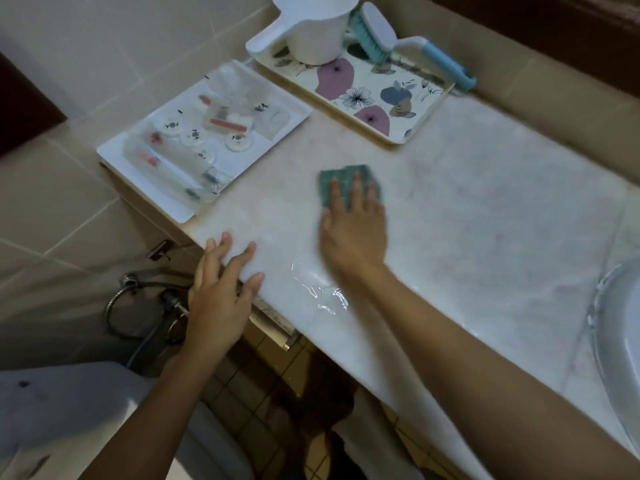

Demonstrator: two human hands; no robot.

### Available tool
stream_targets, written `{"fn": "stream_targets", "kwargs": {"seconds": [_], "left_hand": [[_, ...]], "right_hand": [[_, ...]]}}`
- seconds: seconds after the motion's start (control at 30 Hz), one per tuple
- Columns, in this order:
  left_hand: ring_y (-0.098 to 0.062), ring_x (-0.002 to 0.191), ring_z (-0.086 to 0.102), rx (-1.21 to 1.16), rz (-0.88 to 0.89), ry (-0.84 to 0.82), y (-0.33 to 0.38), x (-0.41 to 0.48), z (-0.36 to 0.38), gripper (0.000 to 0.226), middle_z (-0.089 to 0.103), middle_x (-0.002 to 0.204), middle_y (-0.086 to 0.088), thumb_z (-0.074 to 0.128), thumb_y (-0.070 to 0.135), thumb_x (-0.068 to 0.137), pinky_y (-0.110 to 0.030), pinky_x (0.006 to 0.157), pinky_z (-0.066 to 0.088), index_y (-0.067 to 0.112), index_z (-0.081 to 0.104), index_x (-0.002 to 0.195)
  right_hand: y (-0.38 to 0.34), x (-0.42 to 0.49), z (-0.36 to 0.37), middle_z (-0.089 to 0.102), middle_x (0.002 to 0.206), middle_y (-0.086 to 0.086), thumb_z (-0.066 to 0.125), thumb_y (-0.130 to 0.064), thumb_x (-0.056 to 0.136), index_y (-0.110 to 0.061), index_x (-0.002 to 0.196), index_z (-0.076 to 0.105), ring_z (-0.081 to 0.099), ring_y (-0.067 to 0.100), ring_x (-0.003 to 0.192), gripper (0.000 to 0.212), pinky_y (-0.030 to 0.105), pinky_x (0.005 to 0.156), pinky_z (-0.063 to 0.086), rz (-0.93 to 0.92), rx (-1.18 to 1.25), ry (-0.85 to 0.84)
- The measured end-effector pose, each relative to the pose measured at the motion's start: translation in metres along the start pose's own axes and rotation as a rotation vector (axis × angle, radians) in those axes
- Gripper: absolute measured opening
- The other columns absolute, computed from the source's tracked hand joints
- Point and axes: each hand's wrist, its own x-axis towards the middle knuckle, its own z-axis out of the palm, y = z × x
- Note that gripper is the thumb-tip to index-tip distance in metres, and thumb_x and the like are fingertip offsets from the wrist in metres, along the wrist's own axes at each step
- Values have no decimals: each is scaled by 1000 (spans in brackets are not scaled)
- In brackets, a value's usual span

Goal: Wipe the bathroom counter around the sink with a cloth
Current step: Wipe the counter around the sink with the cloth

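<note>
A white marble counter [467,216] runs from the left end to the sink [620,327] at the right edge. My right hand [353,230] lies flat on a green cloth [341,178] in the middle-left of the counter, fingers spread over it, pressing it onto the stone. The cloth shows only beyond my fingertips. My left hand [221,285] rests open on the counter's front edge, fingers apart, holding nothing. A wet, shiny patch [322,292] lies on the counter between my two hands.
A white tray [114,157] of wrapped toiletries sits at the counter's left end. A floral tray [426,109] behind it carries a white jug [315,29] and a blue-handled brush [377,32]. Below the counter are a hose and valve [138,289] and a white toilet tank [69,403].
</note>
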Motion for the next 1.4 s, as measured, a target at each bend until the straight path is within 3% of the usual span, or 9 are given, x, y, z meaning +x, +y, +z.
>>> {"fn": "stream_targets", "kwargs": {"seconds": [0.13,0.23,0.4,0.5,0.77,0.9,1.07,1.27,1.4], "left_hand": [[-15,148,9,-49,-22,29,7,2,-2,50,25,158,4,28,46,95,-35,113,13,32,51,136],[-19,148,8,42,-19,3,7,2,-4,49,21,160,4,38,41,91,-46,114,18,32,49,139],[-20,148,5,151,-49,-40,12,0,-4,45,16,161,2,43,34,98,-55,112,25,33,43,143],[-22,148,7,193,-99,-24,27,0,-2,47,17,161,-3,43,27,95,-56,109,26,29,43,143],[-25,148,8,241,-162,24,47,-5,4,48,17,160,-6,43,24,94,-62,106,24,22,39,142],[-27,149,3,199,-175,63,52,-7,16,48,14,160,-10,41,22,94,-63,108,19,15,38,141],[-29,146,11,252,-85,-3,79,-15,21,41,22,157,-10,53,25,89,-56,110,14,18,53,130],[-21,132,38,42,343,-192,149,-65,61,37,38,147,-1,61,13,87,-46,101,30,23,58,122],[-21,130,40,-25,449,-264,165,-61,80,37,41,146,1,54,18,87,-37,96,31,22,59,123]], "right_hand": [[-36,-94,15,9,161,9,27,-38,96,-25,152,20,2,30,148,58,43,118,11,-365,38,-53],[27,-156,-5,3,162,2,30,-40,98,-33,153,14,-3,23,149,58,37,117,7,-456,6,-122],[163,-109,-45,11,161,4,21,-44,93,-31,151,23,6,23,148,60,42,116,19,80,-89,21],[153,-45,-45,8,161,13,21,-39,95,-21,153,17,6,33,147,61,46,117,15,406,-58,99],[54,-188,-8,8,162,4,31,-40,98,-28,152,19,2,25,149,57,41,116,18,-143,18,-2],[143,-260,-32,4,162,-2,27,-43,97,-34,152,14,3,19,149,57,42,114,23,133,-54,-10],[146,-163,-36,-2,162,9,23,-39,98,-23,154,8,-2,28,148,60,44,119,8,624,-6,121],[120,-102,-30,2,162,4,28,-39,99,-27,153,15,-2,23,148,57,37,118,6,245,11,66],[173,-178,-35,11,161,6,30,-37,97,-25,152,22,7,25,148,57,40,118,15,562,18,215]]}}
